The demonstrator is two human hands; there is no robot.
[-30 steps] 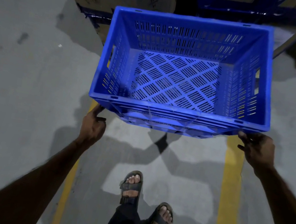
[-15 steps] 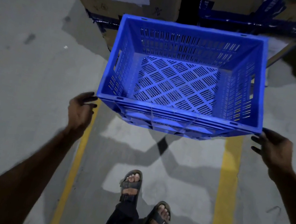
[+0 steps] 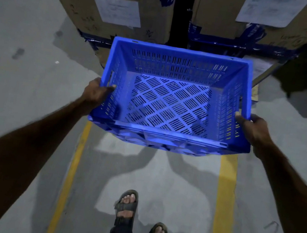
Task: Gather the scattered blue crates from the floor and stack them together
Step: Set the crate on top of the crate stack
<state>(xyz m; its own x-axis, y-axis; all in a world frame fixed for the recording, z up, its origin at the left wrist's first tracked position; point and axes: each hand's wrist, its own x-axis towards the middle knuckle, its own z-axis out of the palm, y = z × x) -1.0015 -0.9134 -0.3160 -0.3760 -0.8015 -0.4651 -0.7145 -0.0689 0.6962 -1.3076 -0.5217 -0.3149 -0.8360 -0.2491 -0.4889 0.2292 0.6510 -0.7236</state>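
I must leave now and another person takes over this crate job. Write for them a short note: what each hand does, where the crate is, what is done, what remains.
Left hand: grips the left side wall of the blue crate, thumb over the rim.
Right hand: grips the right side wall, thumb over the rim.
Crate: empty, upright, in front of the cardboard boxes, between the two yellow floor lines. Whether it is lifted off the floor cannot be told for sure.
Done: one crate is in hand.
Left: carry it to the stack and set it down. No other crate or stack is in view, so look around for them first.
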